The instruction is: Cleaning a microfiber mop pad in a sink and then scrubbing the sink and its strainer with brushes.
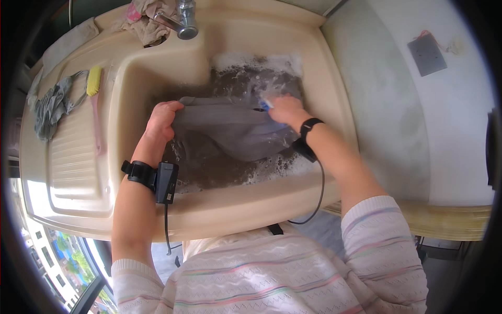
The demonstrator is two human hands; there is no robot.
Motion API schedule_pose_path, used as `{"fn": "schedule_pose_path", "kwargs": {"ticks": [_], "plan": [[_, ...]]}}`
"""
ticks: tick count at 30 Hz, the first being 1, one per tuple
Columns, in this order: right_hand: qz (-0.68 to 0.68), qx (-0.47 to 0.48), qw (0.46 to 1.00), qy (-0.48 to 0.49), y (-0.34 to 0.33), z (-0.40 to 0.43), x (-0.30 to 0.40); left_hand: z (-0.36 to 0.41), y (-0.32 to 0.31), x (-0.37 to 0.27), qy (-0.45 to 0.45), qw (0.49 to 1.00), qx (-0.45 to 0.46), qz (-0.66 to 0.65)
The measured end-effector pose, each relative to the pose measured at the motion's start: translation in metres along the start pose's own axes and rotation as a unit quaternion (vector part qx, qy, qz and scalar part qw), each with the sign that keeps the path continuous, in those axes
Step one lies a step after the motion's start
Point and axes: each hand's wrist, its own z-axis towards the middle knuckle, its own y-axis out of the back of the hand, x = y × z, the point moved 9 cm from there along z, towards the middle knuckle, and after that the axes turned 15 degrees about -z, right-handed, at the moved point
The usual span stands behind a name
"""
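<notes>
A wet grey cloth (227,121), perhaps a garment, lies stretched across the dark, sudsy water in a beige laundry sink (157,64). At the cloth's upper left corner, my left hand (164,115) grips its edge. My right hand (286,110) is closed around a blue and white object (266,104), perhaps a brush, against the cloth's right part. Motion and splashing water blur that object, and its lower side is hidden by my fingers. Foam floats behind the cloth and near the sink's front wall. Part of the cloth hangs under the murky water.
A chrome faucet (186,27) stands at the back beside crumpled beige cloths (147,27). On the ribbed washboard at left lie a yellow-bristled brush (94,84) and a grey-green rag (51,110). A cable hangs from each wrist device over the sink's front rim.
</notes>
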Motion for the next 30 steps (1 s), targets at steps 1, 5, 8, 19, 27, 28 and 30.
{"fn": "schedule_pose_path", "kwargs": {"ticks": [1,5,8,19,27,28,30], "plan": [[-0.008,-0.017,0.999,-0.047,-0.006,0.003,-0.036,0.003,0.001,0.001,0.005,1.0,-0.015,0.014],[0.142,-0.081,0.985,-0.055,0.02,-0.008,-0.052,0.017,0.009,0.014,0.014,0.999,0.004,0.039],[0.297,-0.1,0.949,0.041,0.069,-0.024,0.045,0.008,0.006,0.019,0.029,0.999,0.004,0.02],[-0.016,0.017,0.998,0.058,0.004,0.015,-0.047,0.014,0.005,-0.007,-0.032,0.982,0.048,0.181],[0.125,-0.222,0.962,0.101,0.169,0.078,0.01,-0.001,0.002,-0.017,-0.091,0.936,0.005,0.341],[0.146,-0.267,0.946,0.114,0.189,0.081,0.024,-0.005,-0.002,-0.018,-0.081,0.932,0.007,0.354],[0.146,-0.287,0.942,0.095,0.228,0.087,0.053,-0.003,0.008,-0.015,-0.075,0.928,0.0,0.365]]}}
